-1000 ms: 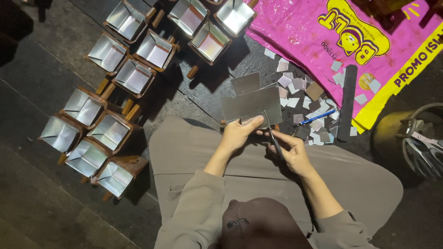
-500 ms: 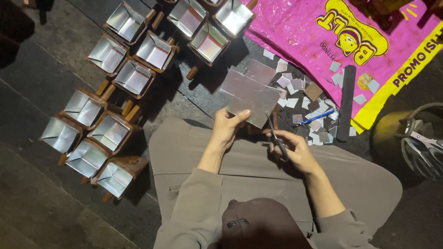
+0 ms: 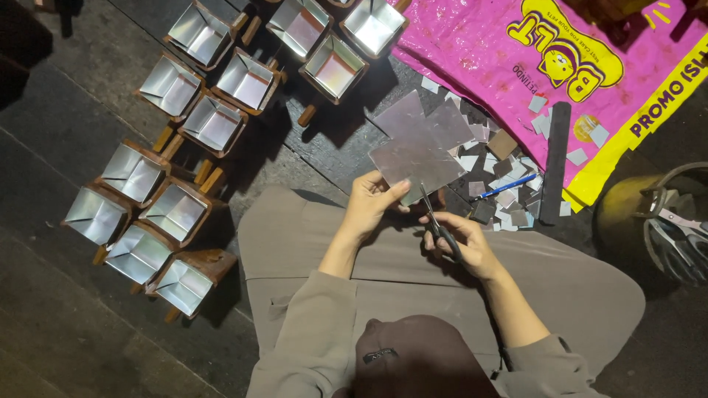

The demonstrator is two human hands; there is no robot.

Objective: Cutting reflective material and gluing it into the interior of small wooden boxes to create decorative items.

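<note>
One silver sheet [image 3: 417,162] is pinched in the left hand [image 3: 371,203] over the lap, while the right hand [image 3: 461,239] grips scissors [image 3: 436,225] biting its lower edge; the cut looks barely begun. Offcuts [image 3: 501,188] litter the dark floor [image 3: 66,324]. About a dozen foil-lined boxes [image 3: 177,210] sit finished nearby, beside a pink bag [image 3: 479,44].

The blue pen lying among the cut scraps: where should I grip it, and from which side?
Take the blue pen around the middle of its barrel, coming straight down from above. It lies flat and slanted on scraps beside the black strip, so close fingers across its width; both ends sit among offcuts. The right hand with the scissors is nearest.
</note>
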